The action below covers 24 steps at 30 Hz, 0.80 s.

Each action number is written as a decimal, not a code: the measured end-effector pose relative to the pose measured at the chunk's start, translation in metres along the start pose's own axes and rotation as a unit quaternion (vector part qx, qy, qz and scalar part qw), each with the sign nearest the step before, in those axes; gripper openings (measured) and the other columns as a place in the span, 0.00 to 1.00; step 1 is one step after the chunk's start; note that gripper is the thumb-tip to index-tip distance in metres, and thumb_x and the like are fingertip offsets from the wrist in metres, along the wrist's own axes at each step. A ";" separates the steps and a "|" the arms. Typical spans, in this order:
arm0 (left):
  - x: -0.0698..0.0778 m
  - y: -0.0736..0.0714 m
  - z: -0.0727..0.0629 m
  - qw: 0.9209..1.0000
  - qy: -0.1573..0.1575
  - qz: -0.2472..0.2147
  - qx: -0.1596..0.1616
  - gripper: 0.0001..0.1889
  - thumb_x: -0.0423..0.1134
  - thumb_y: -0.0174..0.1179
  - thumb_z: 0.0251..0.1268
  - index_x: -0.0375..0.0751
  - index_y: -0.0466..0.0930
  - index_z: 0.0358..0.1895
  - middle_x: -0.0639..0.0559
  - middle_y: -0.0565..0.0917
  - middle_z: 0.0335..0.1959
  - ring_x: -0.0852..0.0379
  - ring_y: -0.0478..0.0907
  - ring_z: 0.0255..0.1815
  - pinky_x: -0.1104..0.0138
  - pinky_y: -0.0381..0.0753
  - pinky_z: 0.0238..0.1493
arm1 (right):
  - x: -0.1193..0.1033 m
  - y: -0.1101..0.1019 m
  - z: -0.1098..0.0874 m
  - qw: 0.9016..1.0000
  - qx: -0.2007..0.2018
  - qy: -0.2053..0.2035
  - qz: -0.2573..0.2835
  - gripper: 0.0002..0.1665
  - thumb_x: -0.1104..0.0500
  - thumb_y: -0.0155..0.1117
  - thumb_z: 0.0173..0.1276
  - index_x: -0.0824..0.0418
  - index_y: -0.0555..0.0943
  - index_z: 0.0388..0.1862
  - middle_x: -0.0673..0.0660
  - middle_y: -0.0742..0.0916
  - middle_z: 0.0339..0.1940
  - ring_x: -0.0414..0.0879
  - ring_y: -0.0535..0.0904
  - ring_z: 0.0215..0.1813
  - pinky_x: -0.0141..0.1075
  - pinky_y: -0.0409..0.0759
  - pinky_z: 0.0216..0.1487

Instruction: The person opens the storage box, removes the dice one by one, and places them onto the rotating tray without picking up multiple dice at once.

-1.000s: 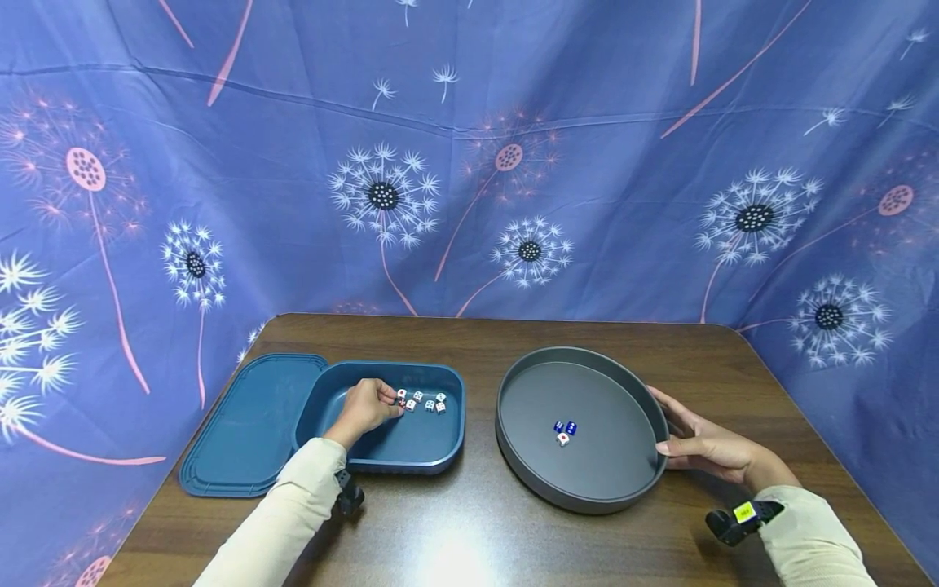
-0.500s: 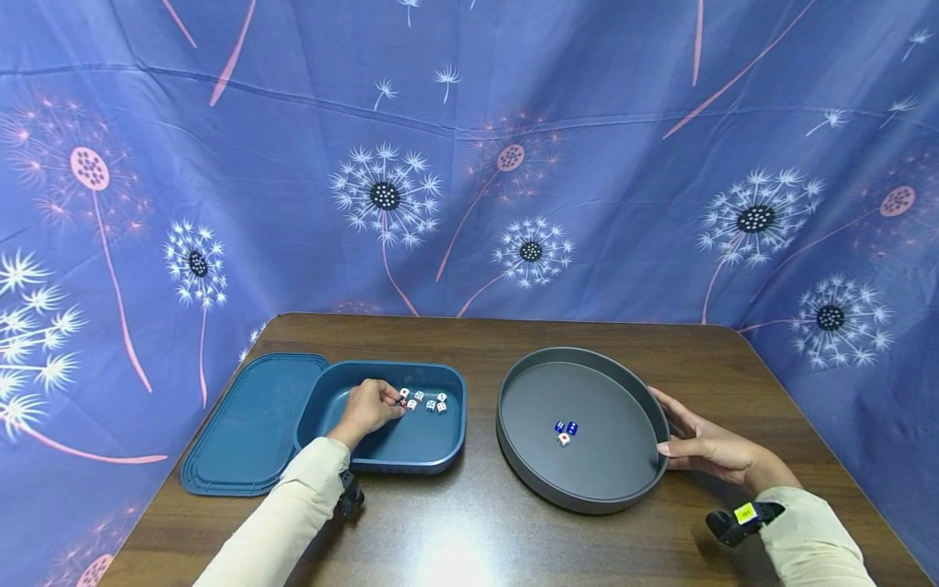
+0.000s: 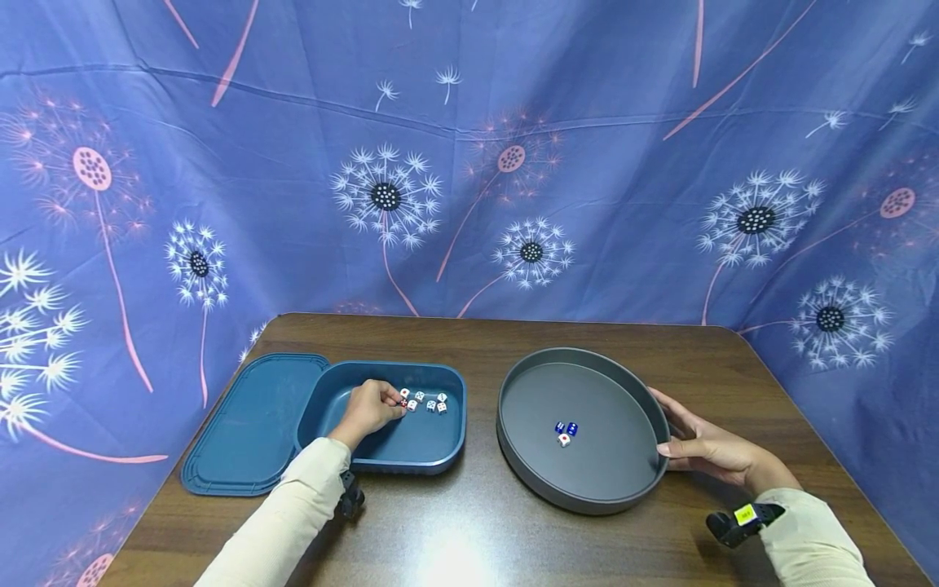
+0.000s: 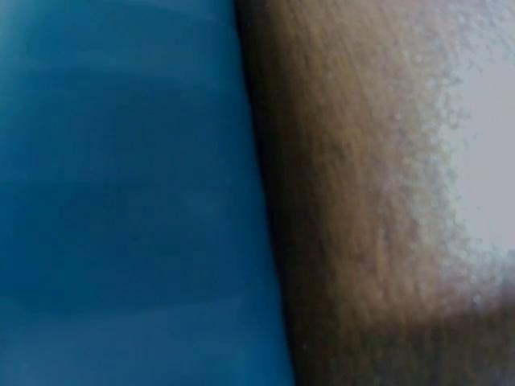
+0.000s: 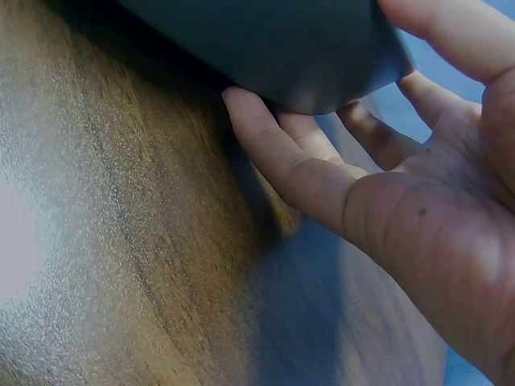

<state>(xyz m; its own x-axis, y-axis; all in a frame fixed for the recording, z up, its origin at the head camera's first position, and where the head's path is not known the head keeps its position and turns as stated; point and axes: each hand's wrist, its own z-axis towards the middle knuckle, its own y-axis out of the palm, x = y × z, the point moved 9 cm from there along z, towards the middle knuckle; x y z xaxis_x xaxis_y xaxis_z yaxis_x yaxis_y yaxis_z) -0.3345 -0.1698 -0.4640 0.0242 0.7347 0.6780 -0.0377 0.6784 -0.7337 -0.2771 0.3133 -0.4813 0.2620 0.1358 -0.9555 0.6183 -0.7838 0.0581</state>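
Note:
My left hand reaches into a blue rectangular box, its thumb and index finger pinching a red die. Several white dice lie just right of the fingertips, among them one white die. My right hand grips the right side of a round dark grey tray, thumb over the rim. In the right wrist view its fingers meet the tray's outer wall and underside. Inside that tray sit two blue dice, one blue die beside the other, and a white die in front.
A flat blue lid lies on the wooden table, left of the box and close against it. Behind the table hangs a blue cloth with dandelion prints. The left wrist view holds only the box's outer wall and wood.
Both hands keep their places, the left at the red die and the right at the tray's rim. Only the head view shifts very slightly.

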 end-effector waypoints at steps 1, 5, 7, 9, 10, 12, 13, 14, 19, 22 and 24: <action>0.000 0.000 0.000 1.000 0.000 0.000 0.000 0.07 0.31 0.74 0.43 0.36 0.84 0.26 0.54 0.82 0.21 0.62 0.73 0.24 0.68 0.71 0.30 | 0.000 0.000 0.000 1.000 0.001 0.000 -0.001 0.56 0.68 0.56 0.68 0.47 0.28 0.77 0.64 0.29 0.74 0.47 0.65 0.65 0.53 0.73 0.58; 0.003 -0.002 -0.001 1.000 0.019 -0.005 0.007 0.07 0.31 0.74 0.42 0.37 0.84 0.25 0.55 0.81 0.20 0.62 0.73 0.23 0.68 0.71 0.28 | 0.000 0.000 0.000 1.000 0.002 0.001 -0.004 0.56 0.68 0.55 0.68 0.47 0.28 0.77 0.65 0.28 0.74 0.47 0.65 0.66 0.53 0.73 0.58; 0.003 -0.003 -0.002 1.000 0.024 -0.009 0.007 0.07 0.31 0.73 0.42 0.38 0.84 0.24 0.56 0.81 0.19 0.62 0.74 0.23 0.68 0.72 0.28 | -0.001 0.001 0.000 1.000 0.001 0.001 -0.004 0.56 0.68 0.55 0.68 0.47 0.28 0.77 0.65 0.28 0.74 0.47 0.64 0.66 0.53 0.73 0.58; 0.003 -0.003 -0.002 1.000 0.024 -0.012 0.006 0.06 0.30 0.73 0.42 0.38 0.84 0.24 0.56 0.81 0.19 0.61 0.74 0.23 0.68 0.72 0.28 | -0.001 0.001 0.000 1.000 0.000 0.000 -0.004 0.56 0.69 0.55 0.68 0.48 0.28 0.77 0.64 0.28 0.74 0.47 0.65 0.66 0.53 0.73 0.58; 0.003 -0.003 -0.002 1.000 0.023 -0.010 0.007 0.06 0.30 0.73 0.43 0.38 0.84 0.24 0.56 0.81 0.19 0.62 0.74 0.23 0.68 0.71 0.28 | -0.001 0.001 0.000 1.000 0.000 0.000 -0.004 0.56 0.69 0.55 0.68 0.48 0.28 0.77 0.64 0.28 0.74 0.47 0.65 0.66 0.53 0.73 0.58; 0.001 -0.002 -0.001 1.000 0.008 -0.006 0.001 0.06 0.30 0.72 0.44 0.37 0.84 0.25 0.54 0.81 0.20 0.61 0.74 0.24 0.68 0.71 0.29 | -0.001 0.001 0.000 1.000 -0.001 0.000 -0.005 0.56 0.69 0.55 0.68 0.48 0.28 0.77 0.64 0.28 0.74 0.46 0.65 0.65 0.53 0.73 0.58; 0.001 -0.001 -0.001 1.000 0.005 -0.004 0.002 0.05 0.30 0.72 0.44 0.37 0.84 0.25 0.54 0.82 0.20 0.61 0.73 0.24 0.68 0.71 0.29 | -0.001 0.001 0.000 1.000 0.000 0.000 -0.006 0.56 0.69 0.54 0.68 0.48 0.28 0.77 0.65 0.28 0.74 0.46 0.65 0.65 0.53 0.73 0.58; 0.001 -0.001 -0.001 1.000 0.004 -0.002 0.002 0.05 0.30 0.72 0.44 0.36 0.84 0.25 0.54 0.82 0.20 0.62 0.73 0.23 0.69 0.70 0.28 | -0.001 0.001 0.000 1.000 0.000 0.000 -0.007 0.56 0.69 0.54 0.69 0.48 0.28 0.77 0.65 0.28 0.74 0.46 0.65 0.65 0.53 0.73 0.58; 0.003 -0.005 -0.004 1.000 0.000 -0.009 -0.001 0.05 0.29 0.71 0.44 0.36 0.84 0.25 0.54 0.81 0.19 0.63 0.72 0.21 0.70 0.69 0.26 | -0.001 0.001 0.000 1.000 0.002 0.002 -0.010 0.56 0.68 0.55 0.69 0.48 0.27 0.77 0.65 0.27 0.74 0.46 0.65 0.65 0.52 0.73 0.58; 0.003 -0.007 -0.005 1.000 -0.002 -0.015 -0.005 0.04 0.29 0.71 0.44 0.36 0.84 0.24 0.54 0.81 0.19 0.63 0.72 0.21 0.69 0.69 0.26 | -0.001 0.001 0.000 1.000 0.005 0.004 -0.012 0.56 0.68 0.56 0.68 0.49 0.27 0.77 0.65 0.28 0.74 0.46 0.65 0.65 0.52 0.73 0.58; 0.003 -0.009 -0.005 1.000 -0.003 -0.014 -0.007 0.04 0.29 0.71 0.44 0.36 0.84 0.24 0.54 0.82 0.19 0.63 0.72 0.21 0.69 0.70 0.25 | -0.001 0.000 0.000 1.000 0.008 0.005 -0.012 0.57 0.67 0.56 0.68 0.49 0.27 0.77 0.65 0.28 0.74 0.46 0.65 0.65 0.52 0.73 0.58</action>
<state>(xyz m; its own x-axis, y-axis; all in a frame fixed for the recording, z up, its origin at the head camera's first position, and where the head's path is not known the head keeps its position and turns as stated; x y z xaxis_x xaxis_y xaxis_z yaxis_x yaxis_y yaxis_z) -0.3292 -0.1738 -0.4561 0.0195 0.7148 0.6990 -0.0227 0.6993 -0.7145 -0.2774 0.3130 -0.4804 0.2542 0.1610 -0.9537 0.6131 -0.7894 0.0302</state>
